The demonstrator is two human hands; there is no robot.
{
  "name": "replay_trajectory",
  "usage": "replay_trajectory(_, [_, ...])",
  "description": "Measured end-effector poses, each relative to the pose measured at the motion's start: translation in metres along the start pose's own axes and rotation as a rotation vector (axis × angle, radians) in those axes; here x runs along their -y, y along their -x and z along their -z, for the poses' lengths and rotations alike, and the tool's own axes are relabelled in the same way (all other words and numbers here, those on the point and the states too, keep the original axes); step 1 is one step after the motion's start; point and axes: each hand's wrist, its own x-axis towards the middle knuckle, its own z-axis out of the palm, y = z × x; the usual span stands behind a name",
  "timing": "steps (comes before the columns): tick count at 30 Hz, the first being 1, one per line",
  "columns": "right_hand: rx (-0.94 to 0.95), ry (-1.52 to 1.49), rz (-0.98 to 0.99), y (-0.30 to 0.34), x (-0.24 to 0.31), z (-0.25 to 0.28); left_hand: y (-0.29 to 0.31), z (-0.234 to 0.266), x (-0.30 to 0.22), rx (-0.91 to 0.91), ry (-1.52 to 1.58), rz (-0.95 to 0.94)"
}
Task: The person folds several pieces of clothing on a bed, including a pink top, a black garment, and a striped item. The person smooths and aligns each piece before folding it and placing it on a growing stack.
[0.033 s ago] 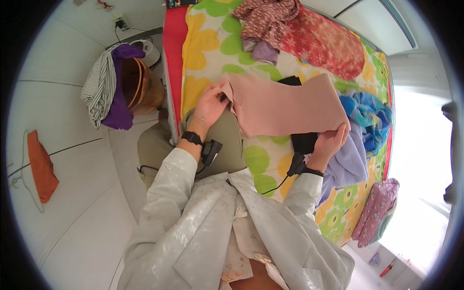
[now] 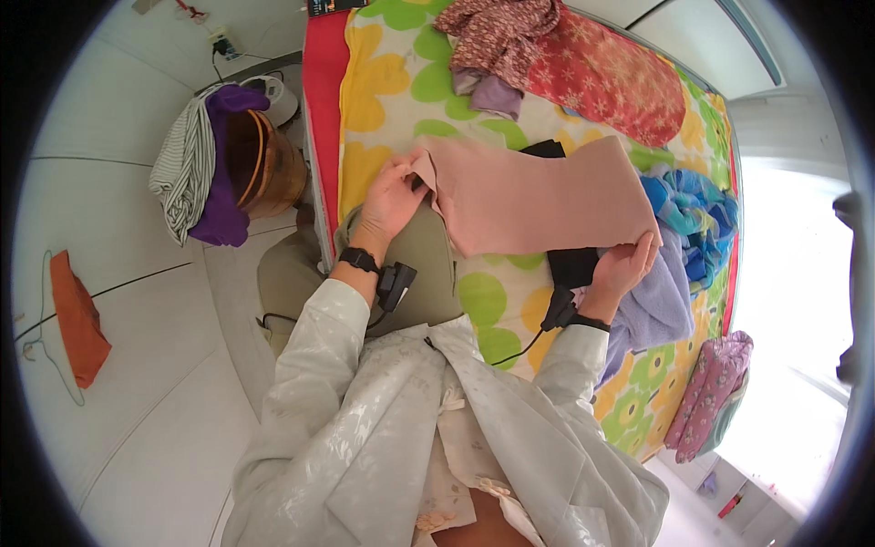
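A plain pink piece of folded cloth (image 2: pixel 547 201) is stretched between my hands above the bed; what kind of garment it is I cannot make out. My left hand (image 2: pixel 394 196) pinches its left end, near my bent knee. At the lower right corner, the fingers of my right hand (image 2: pixel 627 266) are closed on the edge. Beneath the pink cloth lies a black cloth (image 2: pixel 572 268), mostly covered. A lavender fuzzy garment (image 2: pixel 658 305) lies beside and partly under my right wrist. Just beyond it is a crumpled blue patterned cloth (image 2: pixel 702 219).
The bed has a yellow and green flowered sheet (image 2: pixel 387 109). Red patterned fabric (image 2: pixel 611 77) and a brownish-red printed garment (image 2: pixel 501 36) lie at its far side. At left stands a wooden bucket (image 2: pixel 284 173) with striped and purple clothes (image 2: pixel 219 164). Folded floral fabric (image 2: pixel 709 392) sits at right.
My hands keep the same hold on the pink cloth. The view has shifted very slightly; otherwise nothing visibly differs.
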Motion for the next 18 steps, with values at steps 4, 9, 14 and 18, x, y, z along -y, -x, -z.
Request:
replay_trajectory(4, [-0.137,-0.041,0.046,0.000,0.003,0.006,0.001,-0.005,-0.005,0.024,-0.017,0.022])
replay_trajectory(9, [-0.106,0.087,0.087,0.006,-0.005,-0.014,0.002,-0.009,-0.005,0.031,-0.056,0.023])
replay_trajectory(14, [0.291,0.726,-0.117,0.029,-0.047,-0.035,0.002,-0.011,-0.005,0.045,-0.059,0.028])
replay_trajectory(18, [0.922,1.216,0.196,0.051,-0.084,-0.059,0.001,-0.008,-0.005,0.024,-0.068,0.029])
